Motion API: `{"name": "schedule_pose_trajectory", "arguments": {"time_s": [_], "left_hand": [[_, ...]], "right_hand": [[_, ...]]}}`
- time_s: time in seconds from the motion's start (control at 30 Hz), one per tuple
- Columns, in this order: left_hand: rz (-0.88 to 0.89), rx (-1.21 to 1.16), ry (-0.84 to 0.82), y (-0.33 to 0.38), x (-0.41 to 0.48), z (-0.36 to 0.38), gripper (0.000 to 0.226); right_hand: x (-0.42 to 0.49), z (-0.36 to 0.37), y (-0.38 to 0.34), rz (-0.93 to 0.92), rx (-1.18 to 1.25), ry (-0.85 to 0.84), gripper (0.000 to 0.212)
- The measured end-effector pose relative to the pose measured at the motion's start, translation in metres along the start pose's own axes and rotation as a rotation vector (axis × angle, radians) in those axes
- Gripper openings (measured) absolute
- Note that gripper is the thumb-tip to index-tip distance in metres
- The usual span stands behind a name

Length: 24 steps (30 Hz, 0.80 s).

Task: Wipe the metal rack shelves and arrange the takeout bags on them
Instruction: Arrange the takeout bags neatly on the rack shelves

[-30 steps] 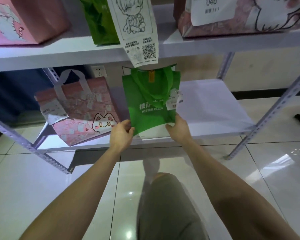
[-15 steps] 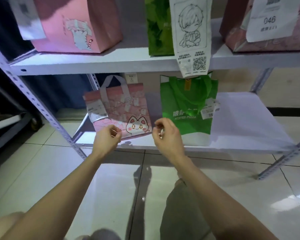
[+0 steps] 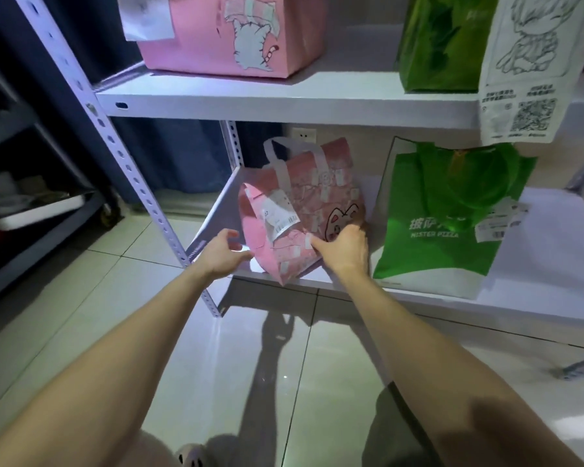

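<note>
Right hand (image 3: 343, 249): arm reached forward and down, fingers curled on the lower front of the pink cat-print takeout bag (image 3: 317, 197), gripping it. Left hand (image 3: 225, 251): fingers loosely spread just beside the bag's lower left corner; contact cannot be told. Bag: tilted on the lower shelf (image 3: 536, 257), between both hands, receipt (image 3: 279, 220) on its front; contents hidden. Green Mister Pizza bag (image 3: 435, 210): upright, just right of the right hand. Upper shelf (image 3: 284, 106), above the hands: pink bag (image 3: 233, 32), green bag (image 3: 439, 45).
</note>
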<state>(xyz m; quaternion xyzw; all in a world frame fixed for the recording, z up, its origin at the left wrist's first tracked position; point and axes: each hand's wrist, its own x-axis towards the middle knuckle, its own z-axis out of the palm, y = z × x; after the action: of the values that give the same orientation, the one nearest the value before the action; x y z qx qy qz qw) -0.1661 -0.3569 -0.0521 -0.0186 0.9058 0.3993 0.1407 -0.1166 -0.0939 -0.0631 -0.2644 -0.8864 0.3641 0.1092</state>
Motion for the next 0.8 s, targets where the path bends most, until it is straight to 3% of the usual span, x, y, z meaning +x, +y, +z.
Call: {"name": "schedule_pose_trajectory", "arguments": {"time_s": [0.13, 0.3, 0.4, 0.53, 0.67, 0.73, 0.8], "left_hand": [[-0.013, 0.020, -0.083, -0.005, 0.004, -0.005, 0.075], [0.007, 0.052, -0.275, -0.016, 0.000, -0.002, 0.079], [0.052, -0.002, -0.228, -0.021, 0.000, 0.000, 0.086], [0.061, 0.079, 0.035, -0.032, 0.009, -0.007, 0.070], [0.030, 0.094, 0.167, -0.043, 0.015, -0.010, 0.055], [0.040, 0.100, 0.184, -0.048, 0.017, -0.009, 0.055], [0.047, 0.097, 0.205, -0.049, 0.019, -0.007, 0.057]], "right_hand": [[0.006, 0.008, 0.005, 0.009, -0.062, -0.004, 0.117], [0.027, 0.002, 0.001, 0.077, -0.013, -0.252, 0.143], [0.018, 0.002, 0.002, 0.058, -0.003, -0.158, 0.151], [-0.011, 0.008, 0.013, 0.000, 0.005, -0.106, 0.099], [-0.031, 0.012, 0.013, -0.039, 0.139, -0.193, 0.087], [-0.039, 0.016, 0.012, -0.068, 0.106, -0.186, 0.087], [-0.046, 0.022, 0.011, -0.054, 0.045, -0.173, 0.075]]}}
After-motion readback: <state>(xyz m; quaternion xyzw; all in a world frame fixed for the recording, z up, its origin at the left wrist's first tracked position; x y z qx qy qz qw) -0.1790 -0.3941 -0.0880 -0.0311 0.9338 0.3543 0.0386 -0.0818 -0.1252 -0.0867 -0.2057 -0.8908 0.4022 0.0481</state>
